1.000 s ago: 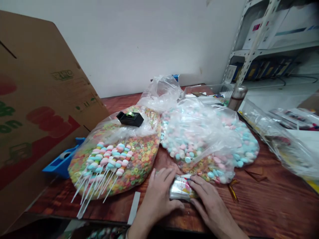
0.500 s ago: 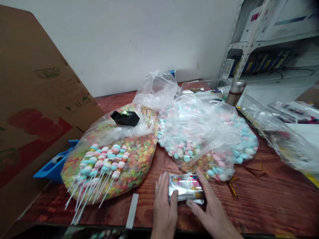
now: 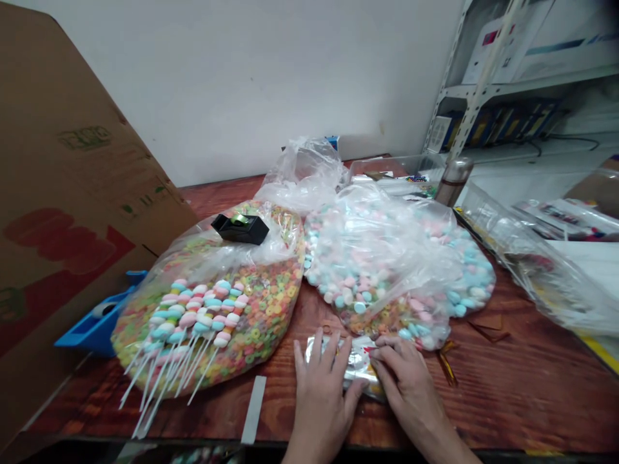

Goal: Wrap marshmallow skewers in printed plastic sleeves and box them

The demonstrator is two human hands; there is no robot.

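Near the front edge of the table lie shiny silver foil packets (image 3: 358, 364) with coloured print, partly hidden by my hands. My left hand (image 3: 323, 386) rests flat over their left part, fingers spread and thumb out to the right. At the right end, my right hand (image 3: 406, 380) has its fingers bent and drawn together with the thumb on the foil. Left of my hands, marshmallow skewers (image 3: 198, 312) on white sticks lie in rows on a big clear bag of coloured cereal rings (image 3: 275, 290).
A black tape dispenser (image 3: 240, 229) sits on the cereal bag. Bags of pastel marshmallows (image 3: 377, 251) lie behind my hands. Gold twist ties (image 3: 447, 362) are at right, a blue dispenser (image 3: 99, 325) and cardboard box (image 3: 82, 193) at left. A metal flask (image 3: 453, 180) stands behind.
My left hand has gone from the packets' left side to lying spread over them. My right hand's fingers have bent in and closed at the right end. The packets have shifted slightly left.
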